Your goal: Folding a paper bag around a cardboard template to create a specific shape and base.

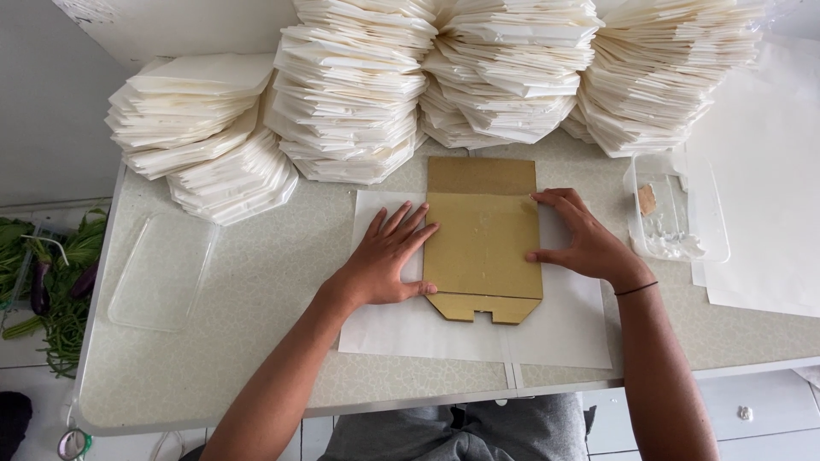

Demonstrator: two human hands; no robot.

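A brown cardboard template lies flat on a white paper sheet in the middle of the table. My left hand rests flat on the paper against the template's left edge, fingers spread. On the right edge of the template sits my right hand, fingertips touching the cardboard and thumb pressing on the paper. Neither hand grips anything. A dark band circles my right wrist.
Tall stacks of folded white paper bags crowd the back of the speckled table. A clear plastic lid lies at left. A clear tray with white paste stands at right, beside large white sheets. Green vegetables lie on the floor at left.
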